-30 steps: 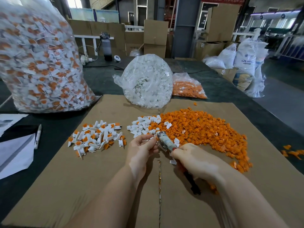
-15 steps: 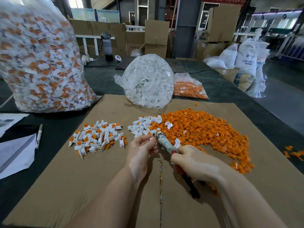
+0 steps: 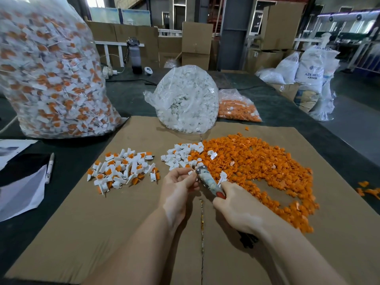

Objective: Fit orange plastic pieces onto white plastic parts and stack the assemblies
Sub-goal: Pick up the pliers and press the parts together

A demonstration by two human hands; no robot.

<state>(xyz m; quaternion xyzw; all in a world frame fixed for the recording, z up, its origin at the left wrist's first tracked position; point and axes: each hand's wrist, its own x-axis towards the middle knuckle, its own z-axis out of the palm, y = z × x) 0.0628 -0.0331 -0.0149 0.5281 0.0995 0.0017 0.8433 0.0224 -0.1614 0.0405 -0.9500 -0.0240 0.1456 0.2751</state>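
Note:
My left hand [image 3: 178, 186] pinches a small white plastic part [image 3: 190, 172] with an orange piece under its fingertips. My right hand [image 3: 236, 204] grips a pliers-like tool [image 3: 206, 179] whose metal tip touches that part. A wide heap of loose orange pieces [image 3: 257, 161] lies on the cardboard [image 3: 102, 223] to the right. A small heap of white parts [image 3: 181, 154] borders it on the left. Further left lies a pile of fitted white-and-orange assemblies [image 3: 123, 169].
A big clear bag of finished assemblies [image 3: 49, 75] stands at the far left. A bag of white parts [image 3: 186, 99] and a bag of orange pieces [image 3: 236, 109] sit behind the cardboard. Papers [image 3: 18, 182] and a pen [image 3: 50, 167] lie left.
The tool's tip has shifted slightly left toward my left hand's fingertips. Both hands stay almost in place over the cardboard's seam.

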